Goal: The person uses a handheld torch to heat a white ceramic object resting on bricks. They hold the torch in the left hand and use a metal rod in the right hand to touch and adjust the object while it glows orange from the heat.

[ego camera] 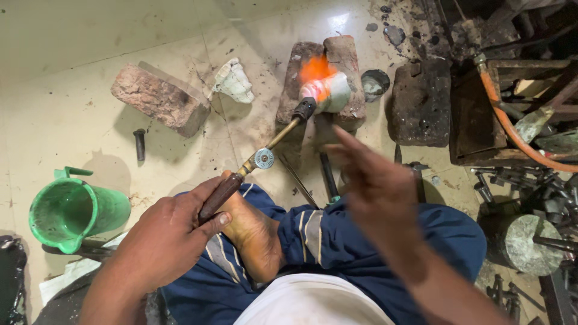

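My left hand (165, 238) grips the dark wooden handle of a brass gas torch (265, 155), whose black nozzle points up and right. An orange flame (314, 67) plays on a white crucible (330, 92) that rests between two bricks (343, 57) on the floor. My right hand (376, 189) hovers blurred in mid-air over my knee, fingers spread, holding nothing, below and right of the crucible. I sit cross-legged in blue trousers, a bare foot (253, 232) under the torch handle.
A loose brick (159, 97) and a white broken lump (235, 81) lie to the left. A green plastic jug (72, 210) stands at the left edge. A dark block (421, 102), an orange hose (512, 129) and metal tools crowd the right side.
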